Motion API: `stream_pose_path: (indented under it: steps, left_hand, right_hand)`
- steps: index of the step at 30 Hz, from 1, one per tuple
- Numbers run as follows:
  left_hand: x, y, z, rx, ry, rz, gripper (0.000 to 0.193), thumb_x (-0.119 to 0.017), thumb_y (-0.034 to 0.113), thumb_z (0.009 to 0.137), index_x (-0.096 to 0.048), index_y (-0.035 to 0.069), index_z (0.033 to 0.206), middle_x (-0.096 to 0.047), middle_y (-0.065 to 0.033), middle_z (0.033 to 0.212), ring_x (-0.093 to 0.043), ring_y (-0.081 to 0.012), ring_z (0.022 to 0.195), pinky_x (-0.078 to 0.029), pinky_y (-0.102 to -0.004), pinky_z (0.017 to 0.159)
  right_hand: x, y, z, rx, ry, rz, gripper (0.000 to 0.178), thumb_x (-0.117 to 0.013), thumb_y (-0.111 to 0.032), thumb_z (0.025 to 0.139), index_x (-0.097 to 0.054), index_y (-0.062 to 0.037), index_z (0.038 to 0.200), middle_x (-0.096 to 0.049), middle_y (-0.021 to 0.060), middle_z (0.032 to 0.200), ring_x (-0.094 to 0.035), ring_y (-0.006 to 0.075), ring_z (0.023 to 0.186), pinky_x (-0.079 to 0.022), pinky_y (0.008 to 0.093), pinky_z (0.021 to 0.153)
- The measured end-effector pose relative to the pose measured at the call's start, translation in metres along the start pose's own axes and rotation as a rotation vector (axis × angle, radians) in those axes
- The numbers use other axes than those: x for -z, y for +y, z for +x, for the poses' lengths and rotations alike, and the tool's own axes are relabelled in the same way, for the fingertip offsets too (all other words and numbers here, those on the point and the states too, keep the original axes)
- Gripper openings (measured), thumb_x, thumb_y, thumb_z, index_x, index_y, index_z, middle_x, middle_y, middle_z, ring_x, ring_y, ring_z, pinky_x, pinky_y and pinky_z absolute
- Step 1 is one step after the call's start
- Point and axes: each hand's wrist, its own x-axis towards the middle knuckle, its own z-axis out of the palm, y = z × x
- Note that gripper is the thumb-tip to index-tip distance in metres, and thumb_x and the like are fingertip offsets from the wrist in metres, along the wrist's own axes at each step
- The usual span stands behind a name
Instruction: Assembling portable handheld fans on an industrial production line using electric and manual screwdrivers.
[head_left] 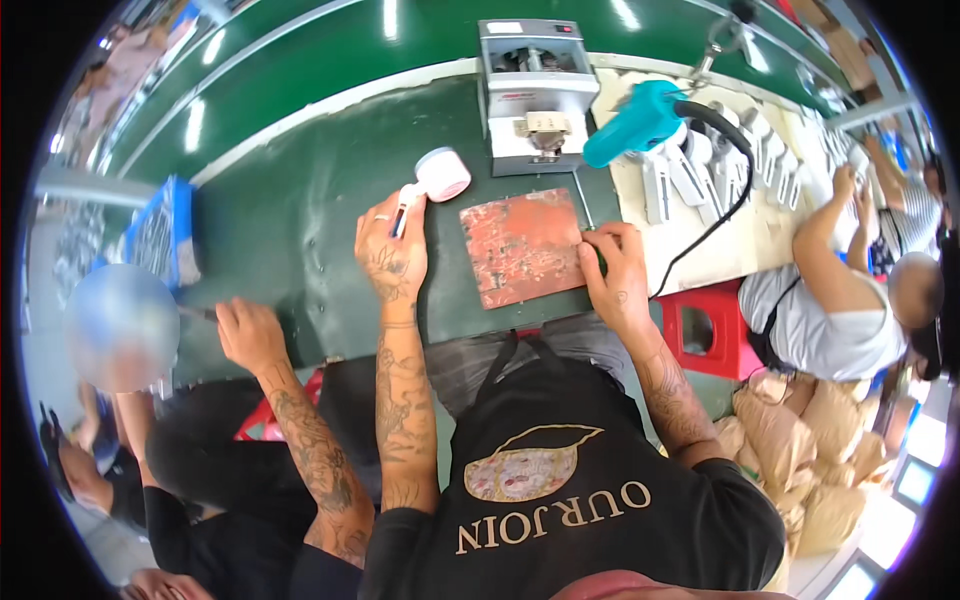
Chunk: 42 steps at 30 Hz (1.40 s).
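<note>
My left hand (393, 245) is closed around the handle of a white hand-held device (443, 174) with a round, drum-like head. The head points to the right, over the green bench. My right hand (614, 268) rests at the right edge of a worn reddish mat (525, 248), its fingers curled round the dark handle of a screwdriver. The thin metal shaft of the screwdriver (583, 198) points away from me, toward a grey screw feeder machine (535, 98). Above and right of that hand hangs a teal electric screwdriver (640, 118) with a black cable.
Several white handled parts (690, 175) lie in rows on a pale sheet at the right. To the left, a co-worker's hand (250, 335) is over the bench edge, near a blue bin (178, 230). A red stool (708, 330) and brown bags (800, 445) stand at right.
</note>
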Motion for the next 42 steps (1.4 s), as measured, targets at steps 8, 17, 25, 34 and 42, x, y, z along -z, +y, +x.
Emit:
stream_pose_path:
  steps: [8, 17, 25, 34, 42]
  left_hand:
    - [-0.011, 0.000, -0.010, 0.153, 0.046, -0.289, 0.024, -0.079, 0.016, 0.091, -0.076, 0.000, 0.108, -0.074, -0.0136, 0.098, -0.071, -0.0243, 0.088, -0.055, -0.0342, 0.081]
    - [0.008, 0.006, -0.007, 0.253, 0.042, -0.347, 0.023, -0.078, 0.017, 0.091, -0.076, 0.003, 0.110, -0.073, -0.0112, 0.096, -0.071, -0.0188, 0.084, -0.054, -0.0306, 0.077]
    - [0.037, -0.015, -0.027, 0.502, 0.258, -0.825, 0.028, -0.069, 0.008, 0.099, -0.069, -0.006, 0.123, -0.073, -0.0092, 0.106, -0.069, -0.0141, 0.091, -0.057, -0.0285, 0.083]
    - [0.088, 0.012, -0.056, 0.397, 0.223, -0.455, 0.025, -0.068, 0.006, 0.098, -0.069, -0.006, 0.119, -0.071, -0.0080, 0.106, -0.066, -0.0144, 0.091, -0.053, -0.0281, 0.081]
    - [0.078, 0.069, -0.068, 0.117, -0.245, -0.236, 0.026, -0.081, 0.007, 0.085, -0.075, 0.001, 0.110, -0.075, -0.0159, 0.102, -0.074, -0.0254, 0.087, -0.057, -0.0337, 0.079]
  right_hand:
    - [0.004, -0.001, -0.013, -0.273, 0.024, 0.037, 0.018, -0.066, -0.012, 0.097, -0.071, -0.0038, 0.112, -0.062, 0.0145, 0.096, -0.062, 0.0304, 0.084, -0.049, 0.0412, 0.073]
    - [0.005, 0.002, -0.003, -0.264, -0.077, -0.156, 0.016, -0.072, -0.006, 0.087, -0.061, -0.0050, 0.099, -0.054, 0.0102, 0.064, -0.055, 0.0291, 0.057, -0.045, 0.0429, 0.058]
    - [0.025, -0.065, -0.058, -0.057, -0.337, 0.282, 0.025, -0.076, -0.004, 0.080, -0.066, -0.0060, 0.103, -0.064, 0.0071, 0.076, -0.061, 0.0186, 0.059, -0.052, 0.0339, 0.058]
    - [-0.038, -0.099, 0.052, 0.216, -0.423, 0.506, 0.079, -0.085, -0.017, 0.082, -0.047, -0.0085, 0.152, -0.061, 0.0100, 0.120, -0.057, 0.0162, 0.087, -0.049, 0.0310, 0.069]
    - [-0.008, -0.071, 0.026, 0.236, -0.222, 0.483, 0.050, -0.082, -0.006, 0.083, -0.066, -0.0053, 0.131, -0.055, 0.0159, 0.141, -0.062, 0.0315, 0.120, -0.055, 0.0387, 0.098]
